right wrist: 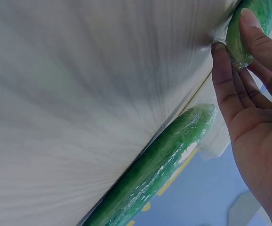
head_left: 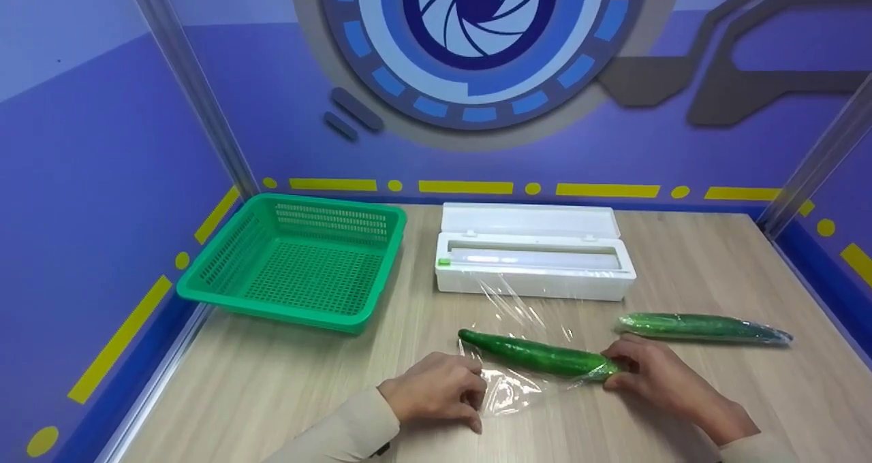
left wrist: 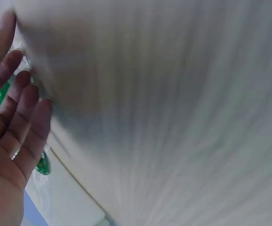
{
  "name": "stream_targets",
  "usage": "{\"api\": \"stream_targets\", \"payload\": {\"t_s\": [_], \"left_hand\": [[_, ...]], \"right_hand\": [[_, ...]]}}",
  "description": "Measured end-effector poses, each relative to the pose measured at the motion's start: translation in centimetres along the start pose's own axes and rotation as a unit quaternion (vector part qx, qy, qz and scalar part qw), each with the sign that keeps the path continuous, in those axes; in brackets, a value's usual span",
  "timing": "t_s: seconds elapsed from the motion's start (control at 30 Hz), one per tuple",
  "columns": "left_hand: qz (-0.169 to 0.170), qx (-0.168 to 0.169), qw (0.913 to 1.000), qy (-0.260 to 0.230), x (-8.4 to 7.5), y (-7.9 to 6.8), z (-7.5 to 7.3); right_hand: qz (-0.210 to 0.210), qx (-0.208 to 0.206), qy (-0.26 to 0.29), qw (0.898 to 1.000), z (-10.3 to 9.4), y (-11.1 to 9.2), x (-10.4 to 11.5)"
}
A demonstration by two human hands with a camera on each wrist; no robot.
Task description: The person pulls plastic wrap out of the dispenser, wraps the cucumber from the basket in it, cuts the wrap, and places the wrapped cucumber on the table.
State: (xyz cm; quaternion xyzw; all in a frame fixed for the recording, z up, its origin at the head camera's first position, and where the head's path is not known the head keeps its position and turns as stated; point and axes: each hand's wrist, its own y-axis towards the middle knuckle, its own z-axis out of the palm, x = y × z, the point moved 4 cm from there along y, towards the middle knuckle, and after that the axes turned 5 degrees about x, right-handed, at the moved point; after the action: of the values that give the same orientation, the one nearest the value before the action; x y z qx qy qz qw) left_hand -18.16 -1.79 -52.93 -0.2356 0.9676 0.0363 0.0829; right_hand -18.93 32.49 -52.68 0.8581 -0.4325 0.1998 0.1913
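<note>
A cucumber lies on a sheet of cling film drawn out from a white dispenser box. My right hand grips its right end through the film; in the right wrist view the thumb lies on the wrapped cucumber, with the fingers at its tip. Beside the sheet's left edge is my left hand. The left wrist view shows that hand's fingers loosely bent and the thumb apart from them, with no held thing visible. Whether it touches the film is hard to tell.
A second cucumber, wrapped in film, lies to the right, beyond my right hand. The green basket stands at the back left. Behind the dispenser its lid is raised. Printed panels wall in the table's back and sides.
</note>
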Motion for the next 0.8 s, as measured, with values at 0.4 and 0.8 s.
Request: {"api": "stream_targets", "payload": {"t_s": [0.4, 0.8], "left_hand": [[-0.004, -0.046, 0.9967, -0.066, 0.5, -1.1, -0.3], [-0.033, -0.163, 0.9717, -0.168, 0.0, -2.0, -2.0]], "right_hand": [[-0.013, -0.006, -0.007, 1.000, 0.0, 0.0, 0.0], [-0.007, -0.002, 0.000, 1.000, 0.2, -0.1, -0.1]]}}
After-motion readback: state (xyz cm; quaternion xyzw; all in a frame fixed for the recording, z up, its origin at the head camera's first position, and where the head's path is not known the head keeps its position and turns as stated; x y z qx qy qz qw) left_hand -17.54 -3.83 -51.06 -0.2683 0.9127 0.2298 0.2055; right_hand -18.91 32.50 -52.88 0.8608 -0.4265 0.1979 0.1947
